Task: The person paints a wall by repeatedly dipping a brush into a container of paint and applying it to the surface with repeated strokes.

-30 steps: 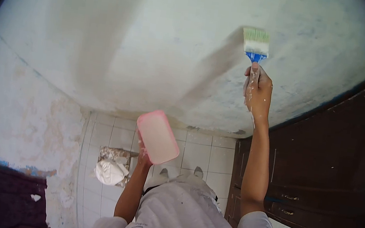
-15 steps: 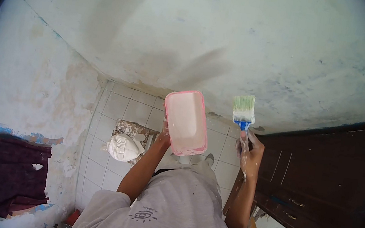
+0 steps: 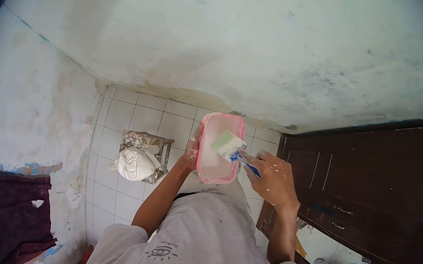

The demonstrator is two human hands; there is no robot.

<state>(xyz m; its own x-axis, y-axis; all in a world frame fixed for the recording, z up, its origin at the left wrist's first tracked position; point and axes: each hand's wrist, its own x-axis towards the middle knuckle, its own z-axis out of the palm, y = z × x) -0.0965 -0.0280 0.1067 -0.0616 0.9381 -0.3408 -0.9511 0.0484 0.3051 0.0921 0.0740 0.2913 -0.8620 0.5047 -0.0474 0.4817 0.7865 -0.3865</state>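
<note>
My left hand [image 3: 193, 148] grips the left side of a pink plastic tub [image 3: 243, 131] that holds white paint [image 3: 211, 164]. Paint smears mark the tub's rim and my fingers. In my right hand [image 3: 275, 180] is a paintbrush [image 3: 238, 152] with a blue handle, my fingers closed around it. Its pale green bristles, coated white toward the handle, point left and overlap the inside of the tub in this view. White specks dot the back of my right hand.
A patchy pale wall [image 3: 264, 59] rises ahead. Left on the tiled floor [image 3: 106, 201] stands a paint-spattered stool [image 3: 138, 140] bearing a white bag [image 3: 135, 164]. A dark wooden cabinet [image 3: 376, 180] lines the right side; purple cloth [image 3: 8, 212] hangs at lower left.
My right hand has swung the paintbrush left and down, from beside the tub to over it. The tub has shifted slightly right and sits more upright in view.
</note>
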